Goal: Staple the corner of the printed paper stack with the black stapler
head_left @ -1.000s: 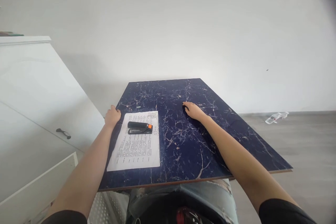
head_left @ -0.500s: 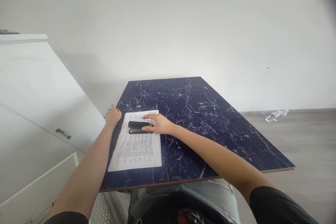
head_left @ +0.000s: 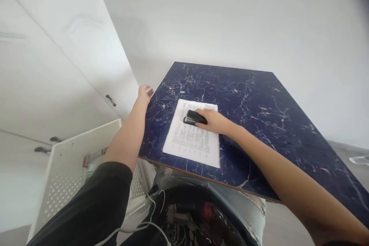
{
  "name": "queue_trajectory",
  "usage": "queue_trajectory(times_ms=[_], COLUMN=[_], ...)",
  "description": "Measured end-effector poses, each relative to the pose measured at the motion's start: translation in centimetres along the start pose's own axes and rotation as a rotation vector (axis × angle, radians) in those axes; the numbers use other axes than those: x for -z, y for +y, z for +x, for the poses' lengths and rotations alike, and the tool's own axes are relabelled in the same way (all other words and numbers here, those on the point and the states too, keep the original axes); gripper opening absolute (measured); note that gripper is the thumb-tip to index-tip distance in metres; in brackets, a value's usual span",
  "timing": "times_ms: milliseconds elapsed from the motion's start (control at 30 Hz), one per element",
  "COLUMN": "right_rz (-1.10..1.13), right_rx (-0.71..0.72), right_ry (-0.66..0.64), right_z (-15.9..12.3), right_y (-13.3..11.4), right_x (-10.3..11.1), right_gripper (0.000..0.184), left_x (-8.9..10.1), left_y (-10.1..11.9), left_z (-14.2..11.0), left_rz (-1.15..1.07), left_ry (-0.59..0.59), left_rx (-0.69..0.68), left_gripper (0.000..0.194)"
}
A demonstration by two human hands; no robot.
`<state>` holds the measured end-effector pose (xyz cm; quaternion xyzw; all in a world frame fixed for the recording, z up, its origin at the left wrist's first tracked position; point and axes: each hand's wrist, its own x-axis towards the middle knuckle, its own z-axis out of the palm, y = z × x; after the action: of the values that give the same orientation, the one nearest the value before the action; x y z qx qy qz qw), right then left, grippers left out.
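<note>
Table (head_left: 259, 103) biggest, then paper (head_left: 191, 142) flat on it, L of ctr. Hands apart: L hand (head_left: 145, 93) at table's L edge, fingers loose, nothing in it; can't tell if it touches. R hand (head_left: 211, 120) clamped round R end of stapler (head_left: 193, 117), so the nearer by far. Stapler's smallest, over upper pt of paper, long axis approx. L–R, free end twd L; can't tell if lifted.

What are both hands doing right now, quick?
Left hand: open, nothing seen in it, by the left edge of the table.
Right hand: closed on the black stapler, over the printed paper.
</note>
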<state>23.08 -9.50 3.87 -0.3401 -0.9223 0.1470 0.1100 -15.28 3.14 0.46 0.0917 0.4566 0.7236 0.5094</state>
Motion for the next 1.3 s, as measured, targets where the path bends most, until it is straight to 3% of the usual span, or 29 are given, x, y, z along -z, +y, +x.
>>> queue_trajectory(times_ms=[167,300,400,600,767,833,900,1000,1067,1133,1233,1300], right_rz=[0.104,0.164,0.146,0.119,0.111,0.107,0.115,0.145,0.134,0.076,-0.002,0.003], right_rx=[-0.065,-0.167,-0.141,-0.075,-0.093,-0.107,-0.12,-0.176,-0.266,-0.384,-0.489,-0.473], right_ry=[-0.051,-0.111,-0.118,-0.012,0.006,0.023,0.07,0.21,0.328,0.424,0.445,0.381], right_z=[-6.6,-9.6,-9.9,-9.4,-9.0,-9.0,-9.3,-10.2,-11.2,-12.4,-14.1,-14.8], right_y=[2.9,4.6,5.1,4.2,3.5,3.4,3.4,4.2,5.3,6.8,9.3,10.6], right_x=[2.1,3.2,3.6,3.5,2.8,2.8,3.5,5.4,6.9,7.9,8.7,8.7], right_gripper=[0.034,0.043,0.043,0.049,0.041,0.037,0.035,0.034,0.036,0.034,0.028,0.026], left_x=[1.1,1.7,2.5,3.9,3.3,2.2,0.5,-2.9,-5.5,-7.9,-10.0,-10.2], left_y=[1.5,2.0,2.4,3.5,3.9,3.7,3.0,1.2,-0.9,-3.9,-9.5,-13.1], left_z=[0.1,0.2,0.4,0.5,0.4,0.4,0.3,-0.9,-3.2,-6.9,-13.7,-17.6], left_rz=[-0.145,-0.261,-0.33,-0.449,-0.439,-0.342,-0.182,0.05,0.226,0.529,1.088,1.405], left_ry=[0.015,0.001,-0.011,-0.03,-0.049,-0.064,-0.049,-0.08,-0.191,-0.376,-0.75,-0.849], left_rx=[0.102,0.114,0.102,-0.009,-0.036,-0.051,-0.153,-0.543,-0.853,-1.025,-1.122,-1.12], left_gripper=[0.014,0.014,0.017,0.025,0.026,0.025,0.021,0.017,0.017,0.015,0.018,0.02])
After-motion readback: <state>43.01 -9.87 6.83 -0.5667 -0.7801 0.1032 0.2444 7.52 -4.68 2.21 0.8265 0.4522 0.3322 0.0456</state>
